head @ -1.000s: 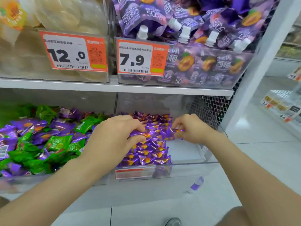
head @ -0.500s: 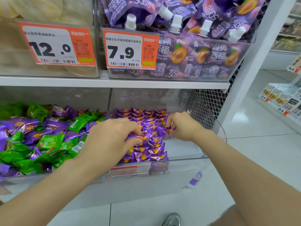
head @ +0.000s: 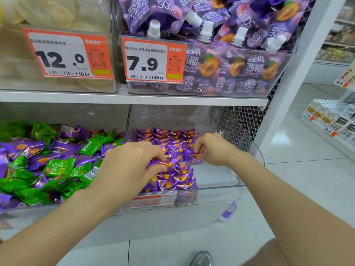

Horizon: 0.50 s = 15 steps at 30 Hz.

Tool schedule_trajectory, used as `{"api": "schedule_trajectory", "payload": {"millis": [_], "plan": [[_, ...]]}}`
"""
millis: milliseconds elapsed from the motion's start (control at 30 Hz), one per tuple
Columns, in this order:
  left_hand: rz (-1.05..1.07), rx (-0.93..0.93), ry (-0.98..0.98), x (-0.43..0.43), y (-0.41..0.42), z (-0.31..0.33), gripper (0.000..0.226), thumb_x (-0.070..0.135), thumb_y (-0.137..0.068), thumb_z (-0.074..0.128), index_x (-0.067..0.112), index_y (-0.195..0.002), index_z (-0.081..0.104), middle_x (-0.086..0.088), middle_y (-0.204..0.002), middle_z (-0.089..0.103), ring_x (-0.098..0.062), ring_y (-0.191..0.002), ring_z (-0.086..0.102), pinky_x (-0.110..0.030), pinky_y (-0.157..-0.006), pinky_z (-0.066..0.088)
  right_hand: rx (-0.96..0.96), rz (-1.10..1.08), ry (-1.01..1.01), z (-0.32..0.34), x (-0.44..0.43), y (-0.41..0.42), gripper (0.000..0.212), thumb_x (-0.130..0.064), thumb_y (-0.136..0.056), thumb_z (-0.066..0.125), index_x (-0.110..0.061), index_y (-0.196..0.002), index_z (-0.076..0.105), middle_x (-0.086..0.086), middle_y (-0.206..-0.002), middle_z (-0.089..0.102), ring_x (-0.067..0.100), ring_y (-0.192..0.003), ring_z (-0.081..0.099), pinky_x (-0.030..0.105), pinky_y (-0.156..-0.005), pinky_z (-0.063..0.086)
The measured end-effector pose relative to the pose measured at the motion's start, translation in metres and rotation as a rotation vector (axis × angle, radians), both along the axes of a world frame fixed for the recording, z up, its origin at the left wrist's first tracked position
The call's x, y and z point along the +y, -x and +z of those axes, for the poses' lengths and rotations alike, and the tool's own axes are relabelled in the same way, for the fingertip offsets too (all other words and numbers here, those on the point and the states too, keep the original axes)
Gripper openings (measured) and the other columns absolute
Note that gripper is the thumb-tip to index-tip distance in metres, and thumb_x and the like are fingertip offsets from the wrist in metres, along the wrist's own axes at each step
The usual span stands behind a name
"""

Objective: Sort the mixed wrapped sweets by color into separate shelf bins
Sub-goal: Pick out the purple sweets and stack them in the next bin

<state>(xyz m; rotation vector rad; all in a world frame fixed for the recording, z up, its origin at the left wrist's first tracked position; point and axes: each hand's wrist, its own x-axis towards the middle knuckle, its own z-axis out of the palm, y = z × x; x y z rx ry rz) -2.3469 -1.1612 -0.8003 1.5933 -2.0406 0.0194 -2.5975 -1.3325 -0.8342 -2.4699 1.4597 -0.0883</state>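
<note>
Held sweet: a purple sweet (head: pixel 167 163) sits between the thumb and curled fingers of the left hand (head: pixel 132 166), low over the middle of the purple bin.
Second sweet: the right hand (head: pixel 213 148) pinches another purple piece (head: pixel 197 156) at its fingertips, at three o'clock from the first and at the right edge of the pile.
Lie of the sweets: the left hand's piece has its long axis running roughly nine to three, with a crimped end at each side. The other is mostly hidden, so I cannot tell how it lies.
Sorted rows (head: pixel 178 177): purple only, packed side by side, filling the left part of the bin.
Purple bin (head: pixel 221 189): clear plastic, with bare floor showing from three to five o'clock of the rows.
Mixed bin (head: pixel 57 207): at nine o'clock, touching the purple bin, with green sweets (head: pixel 57 167) and purple ones jumbled together.
Stage: I'd say both pieces are being set into the rows, and much sorting is left.
Risk: the slick wrappers could slip from either hand and skid over the low front lip. One stray piece (head: pixel 228 211) already lies on the floor at five o'clock.
Risk: the left forearm crosses the mixed bin and might drag a green one over, or a heavy press may knock the rows crooked.
</note>
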Motion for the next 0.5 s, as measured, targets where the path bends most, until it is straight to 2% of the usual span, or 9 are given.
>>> {"api": "schedule_trajectory", "payload": {"millis": [133,233,300,367,433,500], "plan": [[-0.009,0.027,-0.003,0.000,0.001,0.000,0.013,0.052,-0.090,0.072,0.041,-0.097,0.073,0.021,-0.090,0.068,-0.005,-0.084,0.064,-0.036,-0.067,0.053,-0.017,-0.038,0.017,-0.001,-0.002,0.003,0.029,-0.011,-0.079,0.083,-0.032,-0.078,0.063,-0.002,-0.088,0.071,0.015,-0.085,0.069,0.041,-0.086,0.059],[-0.029,0.109,-0.029,-0.001,0.003,0.000,0.017,0.056,-0.091,0.069,0.041,-0.097,0.073,0.020,-0.089,0.070,-0.005,-0.084,0.066,-0.039,-0.073,0.056,0.012,-0.079,0.039,0.005,0.001,0.005,0.023,-0.024,-0.082,0.085,-0.028,-0.092,0.065,0.000,-0.099,0.068,0.019,-0.095,0.063,0.042,-0.088,0.057],[-0.037,0.204,-0.051,-0.001,0.004,0.003,0.015,0.053,-0.089,0.074,0.039,-0.094,0.075,0.021,-0.085,0.072,-0.002,-0.082,0.067,-0.037,-0.074,0.057,-0.047,-0.080,0.118,0.019,0.010,0.000,0.018,-0.027,-0.090,0.077,-0.020,-0.105,0.069,0.002,-0.102,0.070,0.022,-0.099,0.064,0.039,-0.090,0.054],[-0.031,0.267,-0.058,-0.002,0.006,0.006,0.013,0.050,-0.085,0.080,0.039,-0.092,0.076,0.023,-0.081,0.072,0.001,-0.080,0.067,-0.034,-0.073,0.057,-0.239,-0.052,0.107,0.039,0.029,-0.012,0.018,-0.033,-0.101,0.064,-0.018,-0.103,0.074,0.001,-0.091,0.075,0.017,-0.086,0.068,0.035,-0.083,0.054],[-0.038,0.280,-0.036,-0.002,0.008,0.009,0.014,0.049,-0.082,0.082,0.039,-0.090,0.076,0.024,-0.079,0.072,0.004,-0.076,0.065,-0.033,-0.070,0.056,-0.511,-0.034,-0.200,0.058,0.054,-0.026,0.040,-0.044,-0.108,0.050,-0.015,-0.101,0.078,0.010,-0.086,0.076,0.020,-0.072,0.068,0.033,-0.069,0.053],[-0.057,0.246,0.007,0.000,0.009,0.013,0.013,0.048,-0.082,0.081,0.039,-0.090,0.075,0.022,-0.080,0.069,0.001,-0.073,0.061,-0.035,-0.066,0.053,-0.659,-0.020,-0.553,0.068,0.074,-0.033,0.055,-0.052,-0.108,0.045,-0.010,-0.102,0.080,0.022,-0.092,0.073,0.027,-0.071,0.064,0.034,-0.062,0.052]]}}
